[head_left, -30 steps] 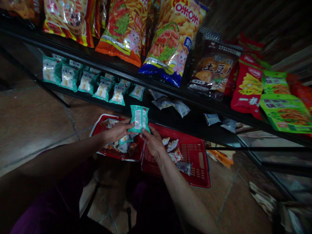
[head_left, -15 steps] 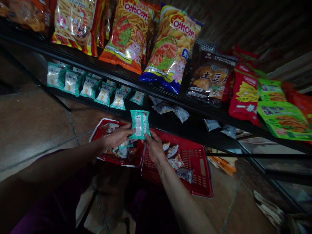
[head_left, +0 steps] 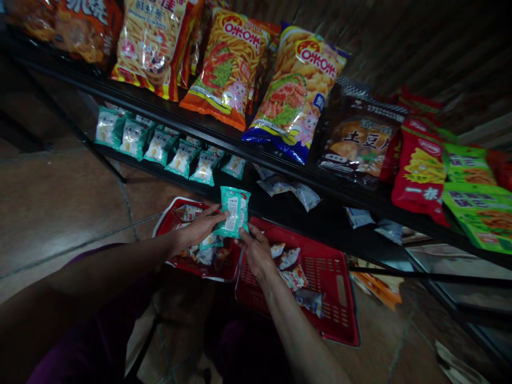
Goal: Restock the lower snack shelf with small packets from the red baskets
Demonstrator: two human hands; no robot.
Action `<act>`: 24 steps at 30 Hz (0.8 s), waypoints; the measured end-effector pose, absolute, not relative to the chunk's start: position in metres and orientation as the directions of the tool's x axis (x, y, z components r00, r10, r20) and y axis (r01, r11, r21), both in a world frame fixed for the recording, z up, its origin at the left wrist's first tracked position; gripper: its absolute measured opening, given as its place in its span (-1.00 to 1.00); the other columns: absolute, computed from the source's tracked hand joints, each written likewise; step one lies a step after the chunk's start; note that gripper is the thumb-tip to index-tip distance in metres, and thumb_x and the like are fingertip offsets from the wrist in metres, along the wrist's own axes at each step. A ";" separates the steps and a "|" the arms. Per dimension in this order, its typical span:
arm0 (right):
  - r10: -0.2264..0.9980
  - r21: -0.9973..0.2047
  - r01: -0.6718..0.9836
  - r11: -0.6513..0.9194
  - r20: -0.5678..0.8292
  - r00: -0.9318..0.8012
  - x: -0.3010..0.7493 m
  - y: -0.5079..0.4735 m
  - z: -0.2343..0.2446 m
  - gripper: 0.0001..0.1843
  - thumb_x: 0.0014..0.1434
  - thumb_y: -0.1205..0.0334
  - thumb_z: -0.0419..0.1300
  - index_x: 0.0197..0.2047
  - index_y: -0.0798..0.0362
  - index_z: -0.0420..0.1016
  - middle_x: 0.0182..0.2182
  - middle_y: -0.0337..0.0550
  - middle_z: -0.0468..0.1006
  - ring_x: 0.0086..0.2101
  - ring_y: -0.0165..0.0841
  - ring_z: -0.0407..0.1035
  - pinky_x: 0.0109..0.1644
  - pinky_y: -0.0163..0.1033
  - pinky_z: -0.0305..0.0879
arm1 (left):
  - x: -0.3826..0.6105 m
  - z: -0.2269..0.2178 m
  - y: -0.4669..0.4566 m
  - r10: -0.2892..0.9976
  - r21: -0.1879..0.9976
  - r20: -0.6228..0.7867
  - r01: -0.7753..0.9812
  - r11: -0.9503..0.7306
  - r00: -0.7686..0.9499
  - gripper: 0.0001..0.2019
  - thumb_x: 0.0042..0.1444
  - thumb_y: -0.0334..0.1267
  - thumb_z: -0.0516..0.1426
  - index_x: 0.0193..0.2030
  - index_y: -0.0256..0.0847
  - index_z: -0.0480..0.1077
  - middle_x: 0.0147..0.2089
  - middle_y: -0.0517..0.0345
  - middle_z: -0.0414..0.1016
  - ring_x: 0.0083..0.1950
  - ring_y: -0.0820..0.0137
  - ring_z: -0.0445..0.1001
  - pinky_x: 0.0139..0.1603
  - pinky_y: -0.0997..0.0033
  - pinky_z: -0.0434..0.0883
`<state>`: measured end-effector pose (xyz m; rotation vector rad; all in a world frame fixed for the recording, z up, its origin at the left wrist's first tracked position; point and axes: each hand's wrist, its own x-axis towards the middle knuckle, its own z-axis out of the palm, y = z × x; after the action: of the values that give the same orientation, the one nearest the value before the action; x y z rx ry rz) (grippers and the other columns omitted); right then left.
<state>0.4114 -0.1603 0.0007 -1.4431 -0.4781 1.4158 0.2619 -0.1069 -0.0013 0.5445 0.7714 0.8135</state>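
Teal snack packet (head_left: 234,212): located in front of the lower shelf (head_left: 336,229), raised above the adjoining part of two red baskets, a white-lettered panel facing the wearer; the small print cannot be read. Grip: both hands are clamped on the packet. The left hand (head_left: 204,226) has it by the left edge, fingers lying against the face; the right hand (head_left: 256,248) pinches the lower right corner, thumb to the front.

Left basket (head_left: 168,220): pale-rimmed, partly covered by the left forearm, containing mixed small wrapped packets, among them a teal one (head_left: 210,241). Right basket (head_left: 292,234): set beside it, slotted, holding a few small wrapped packets (head_left: 294,278) loose toward its left half.

Lower shelf: a row of matching teal packets (head_left: 182,159) stands at the left end; blue-grey packets (head_left: 307,196) lie farther right in loose order. Upper shelf (head_left: 160,113): larger bags lean along it, including an orange bag (head_left: 230,69), a yellow bag with a blue base (head_left: 294,96), a brown bag (head_left: 362,138), a red bag (head_left: 422,170) and green packs (head_left: 480,213). Floor (head_left: 68,192): brown tile. Lighting is dim.
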 end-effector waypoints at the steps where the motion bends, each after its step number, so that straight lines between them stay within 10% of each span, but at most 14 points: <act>1: 0.834 -0.840 -0.359 -0.407 -0.502 0.228 0.411 -0.160 0.000 -0.64 -0.25 0.10 0.44 -0.32 -0.01 0.54 -0.35 -0.28 0.58 -0.43 -0.48 0.38 -0.36 -0.35 0.34 | 0.261 -0.002 -0.107 0.806 0.698 -0.394 -0.427 0.575 0.441 -0.58 -0.03 -0.25 0.29 0.00 -0.24 0.41 -0.03 -0.03 0.51 -0.09 0.32 0.48 -0.10 0.39 0.38; 15: 0.870 -0.904 -0.179 -0.389 -0.424 0.251 0.411 -0.159 -0.009 -0.55 -0.07 0.04 0.33 -0.08 -0.04 0.48 -0.14 -0.18 0.57 -0.16 -0.34 0.43 -0.02 -0.17 0.34 | 0.261 -0.003 -0.106 0.798 0.692 -0.468 -0.404 0.599 0.380 -0.61 -0.05 -0.26 0.28 -0.04 -0.25 0.41 -0.13 0.01 0.55 -0.17 0.31 0.50 -0.15 0.36 0.41; 20: 0.958 -0.941 0.303 -0.152 -0.065 0.278 0.419 -0.160 -0.015 -0.40 0.08 0.09 0.21 0.19 -0.02 0.27 0.12 -0.02 0.38 0.06 -0.23 0.31 0.16 0.01 0.23 | 0.262 -0.007 -0.110 0.816 0.735 -0.430 -0.375 0.565 0.385 -0.58 -0.05 -0.24 0.28 -0.01 -0.25 0.39 -0.05 0.00 0.53 -0.13 0.32 0.50 -0.09 0.34 0.41; 24: 0.964 -0.729 0.676 0.106 0.243 0.112 0.421 -0.165 -0.007 -0.51 0.19 0.20 0.11 0.20 -0.10 0.29 0.26 -0.08 0.21 0.22 -0.21 0.10 0.27 0.09 0.08 | 0.264 -0.009 -0.113 0.831 0.783 -0.421 -0.316 0.535 0.364 -0.54 -0.03 -0.20 0.26 0.04 -0.23 0.37 0.02 -0.02 0.49 -0.04 0.28 0.47 -0.05 0.31 0.40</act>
<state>0.4213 -0.1645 -0.0074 -1.6379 -1.6319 0.4829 0.2640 -0.1126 -0.0085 0.6616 0.9172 0.8108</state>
